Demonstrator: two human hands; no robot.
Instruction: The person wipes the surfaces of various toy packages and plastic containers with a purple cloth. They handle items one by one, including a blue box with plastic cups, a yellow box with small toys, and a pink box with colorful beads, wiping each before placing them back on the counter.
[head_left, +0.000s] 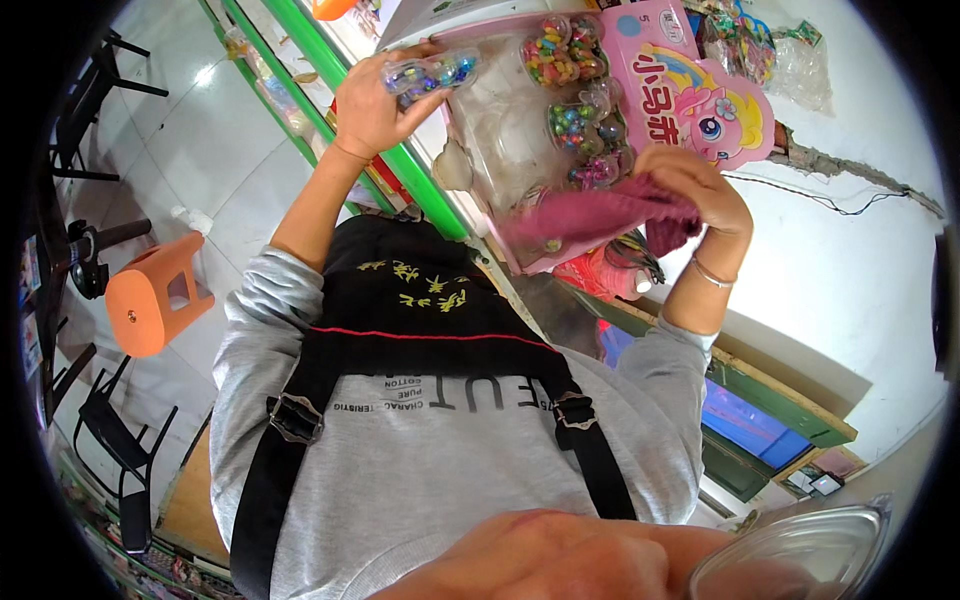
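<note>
My left hand (367, 101) grips a clear plastic container (431, 73) of shiny blue balls, over the left side of a pink cardboard display box (652, 67). My right hand (694, 184) holds a crumpled maroon cloth (600, 214), blurred at its far end, across the near part of the box. Dusty clear plastic (499, 142) lines the box. Along its right side sit clear containers of yellow, red and green pieces (555, 56), of green and blue balls (574, 124) and of pink-purple pieces (596, 172). The header has a cartoon pony and writing.
A green shelf edge (427, 187) runs along the box's left. Plastic-wrapped goods (739, 56) lie beyond the header. A red bag (581, 274) is below the box. An orange stool (154, 300) and black chairs (112, 427) stand on the tiled floor at left.
</note>
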